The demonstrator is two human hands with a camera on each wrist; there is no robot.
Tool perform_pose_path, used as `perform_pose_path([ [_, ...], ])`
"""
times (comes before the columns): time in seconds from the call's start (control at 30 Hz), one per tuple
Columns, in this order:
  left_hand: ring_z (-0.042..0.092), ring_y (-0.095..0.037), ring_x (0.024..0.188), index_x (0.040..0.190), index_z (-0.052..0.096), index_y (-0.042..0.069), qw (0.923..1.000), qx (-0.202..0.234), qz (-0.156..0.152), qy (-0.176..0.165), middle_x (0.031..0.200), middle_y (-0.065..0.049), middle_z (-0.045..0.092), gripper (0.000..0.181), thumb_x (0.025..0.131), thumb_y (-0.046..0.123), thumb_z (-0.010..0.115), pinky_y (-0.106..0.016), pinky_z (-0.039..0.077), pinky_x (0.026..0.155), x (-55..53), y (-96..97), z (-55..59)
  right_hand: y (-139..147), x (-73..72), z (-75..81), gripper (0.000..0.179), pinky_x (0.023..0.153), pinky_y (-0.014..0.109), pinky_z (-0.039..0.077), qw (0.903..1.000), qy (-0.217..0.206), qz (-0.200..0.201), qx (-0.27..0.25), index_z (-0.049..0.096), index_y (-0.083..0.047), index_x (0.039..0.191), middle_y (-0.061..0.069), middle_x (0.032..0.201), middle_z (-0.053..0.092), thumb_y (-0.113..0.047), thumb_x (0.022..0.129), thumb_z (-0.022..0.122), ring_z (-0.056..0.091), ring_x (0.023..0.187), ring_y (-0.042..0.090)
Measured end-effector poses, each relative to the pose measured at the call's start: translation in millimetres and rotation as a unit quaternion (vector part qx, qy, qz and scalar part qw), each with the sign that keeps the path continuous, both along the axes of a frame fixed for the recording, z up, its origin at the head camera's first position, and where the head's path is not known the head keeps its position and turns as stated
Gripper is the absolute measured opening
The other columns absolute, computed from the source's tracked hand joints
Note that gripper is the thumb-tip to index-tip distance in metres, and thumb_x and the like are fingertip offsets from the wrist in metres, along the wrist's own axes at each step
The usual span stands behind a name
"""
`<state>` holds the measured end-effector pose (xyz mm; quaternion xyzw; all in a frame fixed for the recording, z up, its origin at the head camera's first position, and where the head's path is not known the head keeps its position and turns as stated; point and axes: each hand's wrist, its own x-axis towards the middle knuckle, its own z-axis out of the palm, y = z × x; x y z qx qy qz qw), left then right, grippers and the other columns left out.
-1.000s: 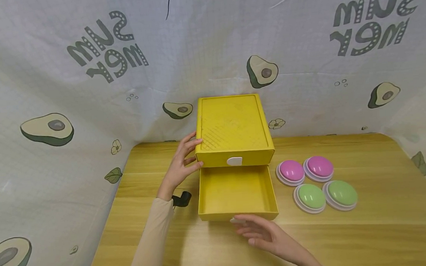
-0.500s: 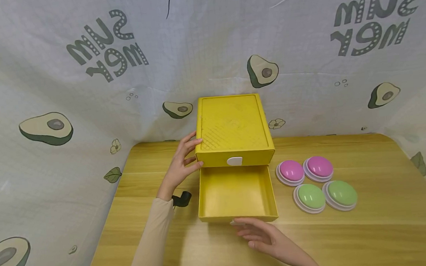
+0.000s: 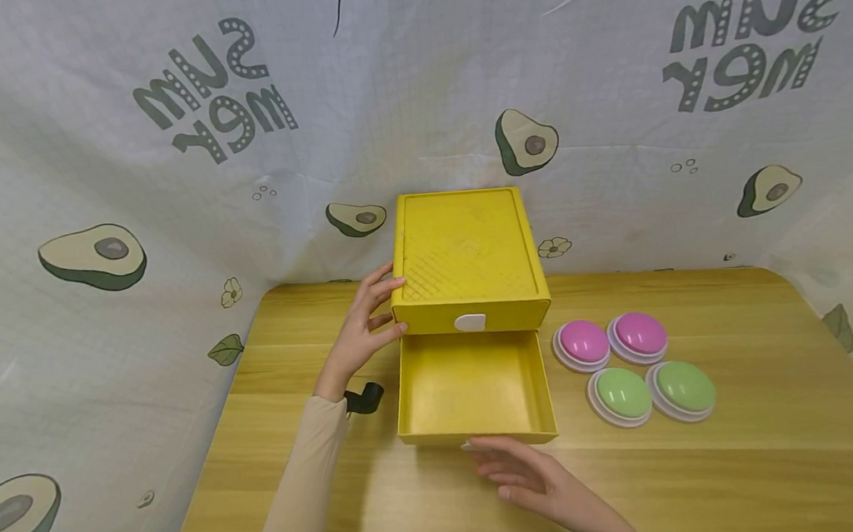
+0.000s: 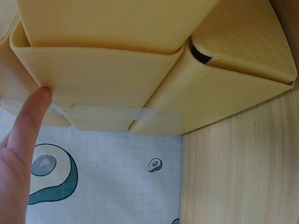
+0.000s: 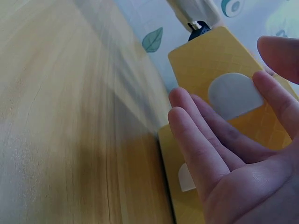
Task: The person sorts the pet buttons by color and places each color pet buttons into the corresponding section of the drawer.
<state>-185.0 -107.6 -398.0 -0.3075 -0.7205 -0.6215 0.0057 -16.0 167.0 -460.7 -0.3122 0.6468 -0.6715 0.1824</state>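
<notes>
A small yellow drawer cabinet [image 3: 463, 246] stands against the patterned cloth, its lower drawer [image 3: 474, 387] pulled out with nothing seen inside. The upper drawer front, with a white tab handle [image 3: 470, 323], is closed. My left hand [image 3: 360, 330] rests against the cabinet's left side, fingers spread near its front corner; one straight finger [image 4: 30, 123] touches the side wall in the left wrist view. My right hand [image 3: 529, 479] is at the lower drawer's front, fingers mostly extended. In the right wrist view, a fingertip touches the edge of a white handle [image 5: 233, 95].
Two pink domes [image 3: 584, 342] and two green domes [image 3: 624, 393] on white bases sit right of the drawer. A black wrist-worn piece [image 3: 365, 398] shows beside my left wrist. Cloth [image 3: 617, 201] with avocado prints hangs behind the wooden table [image 3: 786, 438].
Between one second and half a second ago, the lower drawer slid slightly toward me, with my right hand at its front. Since then it looks still. My left hand has stayed in place.
</notes>
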Motion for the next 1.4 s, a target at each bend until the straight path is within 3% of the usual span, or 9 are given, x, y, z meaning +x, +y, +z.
perform_pose_path([
  [0.23,0.034,-0.044,0.13,0.134,0.042,0.0,1.0,0.0,0.0,0.002,0.154,-0.018,0.017,0.055,0.084,-0.01,0.064,-0.059,0.04,0.095,0.6,0.1,0.7,8,4.7,10.5,0.052,0.095,0.041,0.045,0.9992,-0.033,-0.012,0.017,0.037,-0.003,0.144,0.024,0.137,0.047,0.009,0.095,0.046,0.054,0.116,0.035],
  [0.4,0.034,-0.044,0.13,0.134,0.041,-0.001,1.0,0.0,0.0,0.003,0.154,-0.019,0.017,0.055,0.084,-0.01,0.063,-0.059,0.04,0.095,0.2,0.2,0.4,17,3.7,20.8,0.051,0.094,0.038,0.046,0.9998,0.004,-0.003,-0.019,0.035,0.005,0.143,0.023,0.129,0.054,0.017,0.093,0.043,0.055,0.116,0.031],
  [0.6,0.034,-0.045,0.13,0.134,0.041,-0.002,1.0,0.001,-0.002,0.004,0.154,-0.02,0.016,0.055,0.084,-0.01,0.063,-0.059,0.04,0.094,-0.1,0.2,0.3,30,-1.0,32.9,0.052,0.098,0.035,0.044,0.9965,0.056,0.0,-0.063,0.03,0.014,0.14,0.028,0.132,0.049,0.024,0.089,0.039,0.052,0.12,0.03],
  [0.87,0.033,-0.046,0.13,0.134,0.041,0.0,1.0,0.0,-0.003,0.009,0.154,-0.021,0.016,0.055,0.084,-0.01,0.063,-0.061,0.04,0.094,-0.2,-0.1,-0.2,47,-7.4,41.7,0.057,0.101,0.03,0.04,0.984,0.123,-0.075,-0.104,0.031,0.021,0.135,0.026,0.134,0.048,0.032,0.08,0.041,0.05,0.123,0.028],
  [1.1,0.034,-0.046,0.129,0.133,0.041,0.0,1.0,0.001,-0.003,0.007,0.154,-0.02,0.016,0.055,0.084,-0.01,0.063,-0.06,0.04,0.094,0.3,-0.4,0.5,66,-8.8,39.9,0.058,0.103,0.027,0.036,0.9818,0.098,-0.136,-0.089,0.031,0.019,0.137,0.024,0.141,0.043,0.031,0.081,0.038,0.045,0.129,0.025],
  [1.23,0.034,-0.045,0.129,0.134,0.042,-0.001,1.0,0.0,-0.002,0.008,0.154,-0.02,0.017,0.055,0.084,-0.01,0.064,-0.059,0.041,0.094,0.3,-0.2,0.4,74,-11.1,35.7,0.058,0.105,0.026,0.033,0.9776,0.105,-0.162,-0.085,0.03,0.02,0.137,0.025,0.141,0.042,0.03,0.081,0.04,0.041,0.131,0.024],
  [1.4,0.034,-0.046,0.13,0.134,0.041,-0.001,1.0,-0.001,-0.003,0.008,0.154,-0.021,0.016,0.055,0.084,-0.01,0.063,-0.059,0.041,0.094,0.2,0.3,0.2,84,-11.4,30.2,0.059,0.106,0.022,0.03,0.9702,0.086,-0.22,-0.055,0.033,0.016,0.138,0.013,0.143,0.046,0.028,0.081,0.045,0.04,0.132,0.017],
])
